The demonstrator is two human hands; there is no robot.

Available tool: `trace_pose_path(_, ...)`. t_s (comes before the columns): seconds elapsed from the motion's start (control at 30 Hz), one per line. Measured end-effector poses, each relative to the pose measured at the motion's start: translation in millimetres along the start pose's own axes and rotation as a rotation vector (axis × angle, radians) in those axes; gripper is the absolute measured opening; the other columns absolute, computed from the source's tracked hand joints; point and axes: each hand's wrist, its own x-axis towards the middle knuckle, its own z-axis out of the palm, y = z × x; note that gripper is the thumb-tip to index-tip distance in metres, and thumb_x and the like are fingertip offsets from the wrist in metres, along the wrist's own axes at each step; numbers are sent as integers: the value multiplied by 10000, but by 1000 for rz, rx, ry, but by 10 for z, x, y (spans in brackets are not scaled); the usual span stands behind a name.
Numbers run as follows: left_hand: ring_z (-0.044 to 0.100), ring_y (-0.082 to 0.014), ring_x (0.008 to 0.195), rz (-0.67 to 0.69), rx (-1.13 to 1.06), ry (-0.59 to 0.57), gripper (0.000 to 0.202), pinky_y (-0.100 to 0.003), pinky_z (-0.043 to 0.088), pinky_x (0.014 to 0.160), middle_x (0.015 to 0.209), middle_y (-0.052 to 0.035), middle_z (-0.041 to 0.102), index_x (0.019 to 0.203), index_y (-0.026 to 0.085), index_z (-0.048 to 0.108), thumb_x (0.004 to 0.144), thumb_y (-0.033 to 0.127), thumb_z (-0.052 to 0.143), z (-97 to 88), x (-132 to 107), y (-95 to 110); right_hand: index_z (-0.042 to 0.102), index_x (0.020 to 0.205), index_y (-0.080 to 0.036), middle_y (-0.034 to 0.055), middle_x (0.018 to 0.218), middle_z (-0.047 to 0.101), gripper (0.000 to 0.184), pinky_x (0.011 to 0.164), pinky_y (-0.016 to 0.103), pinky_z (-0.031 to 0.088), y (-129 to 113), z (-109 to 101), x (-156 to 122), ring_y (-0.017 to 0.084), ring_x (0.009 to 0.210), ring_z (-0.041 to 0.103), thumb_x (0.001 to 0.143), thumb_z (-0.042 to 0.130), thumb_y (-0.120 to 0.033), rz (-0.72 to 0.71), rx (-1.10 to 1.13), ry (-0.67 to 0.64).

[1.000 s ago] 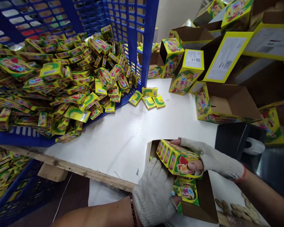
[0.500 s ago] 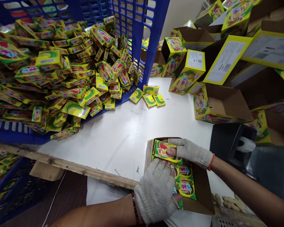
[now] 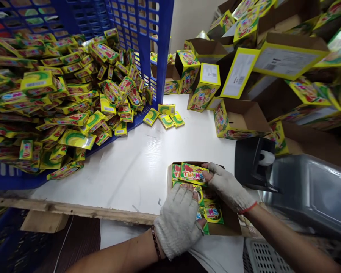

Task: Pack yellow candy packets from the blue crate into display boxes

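Inside the box (image 3: 230, 224), at the table's (image 3: 125, 178) edge, lie packs (image 3: 215, 213) — the right hand (image 3: 230, 186) pinches a TWINS pack (image 3: 191, 173) at one end; the left hand (image 3: 179, 220) rests flat over others, fingers straight.

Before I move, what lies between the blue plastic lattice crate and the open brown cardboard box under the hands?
The head view shows white tabletop between crate and box, with four small flat yellow-and-green packs lying near the crate's corner.
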Motion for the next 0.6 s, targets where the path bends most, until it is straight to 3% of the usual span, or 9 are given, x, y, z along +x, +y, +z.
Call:
trace_pose_path(0.07,658,-281,1053,14,-92,27,325,-475,511,1033,1068,-139,715,1084,127,673,918,373,540,-78,31,-40,613,1220,-175,120,1127,718,634,805,353,548,92,-14,-106,268,982,667,800,533,-643,-20,66,30)
trace_pose_path(0.13,645,-267,1090,-50,-164,160,293,-452,523,1011,1121,-141,698,1118,151,656,927,340,539,-104,69,-131,615,1227,-197,121,1121,723,640,817,370,552,130,36,-148,275,982,675,863,412,-682,-17,154,0)
trace_pose_path(0.23,544,-296,1286,-380,-282,334,448,-475,461,1084,1307,-161,618,1323,155,551,933,376,546,-23,170,-330,588,1280,-206,125,1128,725,655,823,380,558,97,215,-114,276,982,688,933,252,-648,7,270,-42)
trace_pose_path(0.3,587,-285,1229,-660,-493,263,512,-444,490,1044,1287,-138,628,1388,174,497,939,420,521,61,265,-459,535,1352,-212,122,1188,709,590,846,364,551,27,367,-78,259,1014,684,960,263,-560,27,202,-28)
trace_pose_path(0.37,668,-252,1031,-847,-740,139,543,-396,556,903,1189,-112,667,1411,186,468,935,447,496,111,351,-552,466,1420,-226,119,1232,693,544,855,344,544,-72,511,-67,243,1029,683,972,284,-475,81,102,4)
trace_pose_path(0.47,666,-218,835,-898,-929,58,587,-362,569,757,1059,-81,690,1404,174,456,901,471,514,94,405,-621,429,1452,-233,122,1237,692,528,855,340,539,-224,659,-99,246,1044,683,985,266,-420,146,34,44)
trace_pose_path(0.6,646,-206,814,-885,-923,58,605,-348,554,757,1016,-60,680,1401,188,453,878,480,538,22,378,-648,431,1444,-211,137,1221,703,510,852,340,529,-271,661,-123,250,1048,682,1005,243,-390,144,-28,28)
